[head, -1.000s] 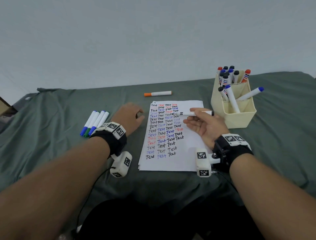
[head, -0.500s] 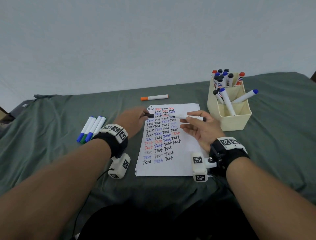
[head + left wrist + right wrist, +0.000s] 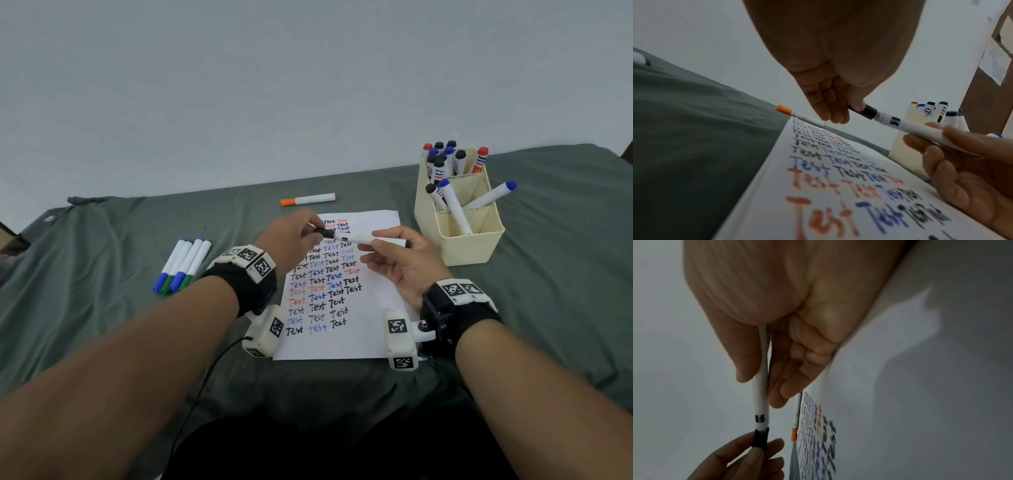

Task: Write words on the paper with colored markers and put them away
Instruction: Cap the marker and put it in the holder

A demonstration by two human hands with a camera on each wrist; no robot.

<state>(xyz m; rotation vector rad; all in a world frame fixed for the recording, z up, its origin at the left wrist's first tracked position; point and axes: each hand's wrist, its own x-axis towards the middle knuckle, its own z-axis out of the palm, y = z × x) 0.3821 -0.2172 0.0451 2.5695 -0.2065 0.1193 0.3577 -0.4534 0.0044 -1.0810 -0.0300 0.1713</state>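
Above the upper part of the white paper (image 3: 373,301), my right hand (image 3: 397,253) grips the barrel of a white marker (image 3: 356,238) that lies level. My left hand (image 3: 294,236) pinches the black cap (image 3: 325,233) on the marker's left end. In the left wrist view the cap (image 3: 869,112) sits on the marker (image 3: 920,129) between thumb and fingers. The right wrist view shows the barrel (image 3: 761,402) between my thumb and fingers, with the cap (image 3: 760,438) in the left fingertips. The paper carries rows of "Test" in black, blue and red.
A cream holder (image 3: 459,236) with several markers stands right of the paper. An orange-capped marker (image 3: 308,199) lies beyond the paper's top edge. Several blue- and green-capped markers (image 3: 183,265) lie in a row at the left. A green cloth (image 3: 102,308) covers the table.
My left hand came off the cloth and moved right with the black cap, meeting the marker's tip. The right hand lifted the marker slightly and held it level.
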